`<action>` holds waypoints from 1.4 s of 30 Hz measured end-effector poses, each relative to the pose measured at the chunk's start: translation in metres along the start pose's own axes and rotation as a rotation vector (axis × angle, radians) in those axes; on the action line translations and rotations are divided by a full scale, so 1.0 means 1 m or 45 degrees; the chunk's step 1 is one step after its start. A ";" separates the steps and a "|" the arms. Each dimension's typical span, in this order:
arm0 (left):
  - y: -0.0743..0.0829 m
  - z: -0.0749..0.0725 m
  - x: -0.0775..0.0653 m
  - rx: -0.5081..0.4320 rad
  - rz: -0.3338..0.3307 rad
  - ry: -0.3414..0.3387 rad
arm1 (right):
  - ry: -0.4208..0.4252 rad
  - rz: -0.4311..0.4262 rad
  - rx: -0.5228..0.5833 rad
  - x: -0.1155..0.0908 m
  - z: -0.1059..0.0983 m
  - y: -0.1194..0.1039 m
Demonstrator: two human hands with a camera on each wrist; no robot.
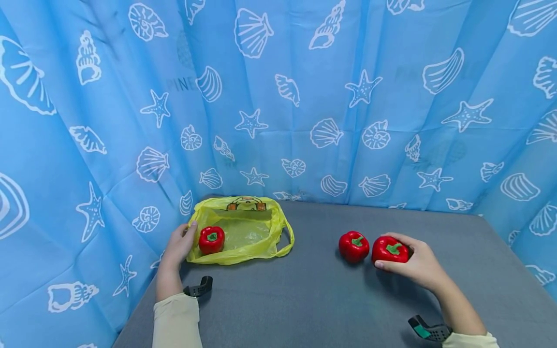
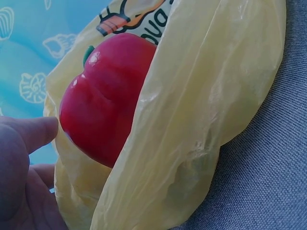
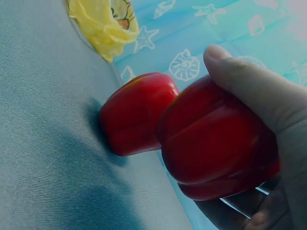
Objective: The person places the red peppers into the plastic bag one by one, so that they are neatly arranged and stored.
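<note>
A yellow plastic bag (image 1: 248, 255) lies with its mouth open toward me at the left of the table. Inside its left part sits a red bell pepper (image 1: 212, 244), also seen in the left wrist view, partly covered by the film. My left hand (image 1: 179, 245) pinches the bag's left edge, thumb beside that pepper and fingers behind the film. Farther right, my right hand (image 1: 419, 263) grips a second red bell pepper (image 3: 216, 139) between thumb and fingers, its green stem facing up. Just left of it a third red bell pepper (image 1: 353, 249) stands on the table.
The grey cloth-covered table (image 1: 304, 299) spreads between bag and peppers. A blue curtain (image 1: 296, 96) with white shells and starfish hangs along the back and sides. Each wrist wears a black strap mount. The bag's handle loop (image 1: 288, 241) lies toward the right.
</note>
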State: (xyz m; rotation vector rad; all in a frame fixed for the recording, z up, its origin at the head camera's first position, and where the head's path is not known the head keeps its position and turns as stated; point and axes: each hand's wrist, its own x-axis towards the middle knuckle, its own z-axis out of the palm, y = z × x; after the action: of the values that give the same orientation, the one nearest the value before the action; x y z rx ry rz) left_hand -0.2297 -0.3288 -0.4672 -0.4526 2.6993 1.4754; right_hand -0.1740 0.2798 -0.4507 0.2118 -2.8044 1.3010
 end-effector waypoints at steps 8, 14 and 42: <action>0.000 0.000 0.000 -0.001 -0.004 -0.001 | 0.010 -0.013 0.005 -0.001 -0.001 -0.006; 0.000 -0.001 0.000 -0.002 0.002 -0.006 | 0.015 -0.022 -0.006 0.000 -0.001 -0.011; 0.000 0.001 0.000 0.003 -0.006 -0.017 | -0.010 -0.050 0.030 0.001 0.005 -0.025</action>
State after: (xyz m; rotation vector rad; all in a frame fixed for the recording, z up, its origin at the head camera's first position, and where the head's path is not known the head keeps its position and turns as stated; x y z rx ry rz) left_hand -0.2297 -0.3281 -0.4676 -0.4476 2.6881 1.4681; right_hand -0.1712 0.2598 -0.4349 0.2715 -2.7778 1.3285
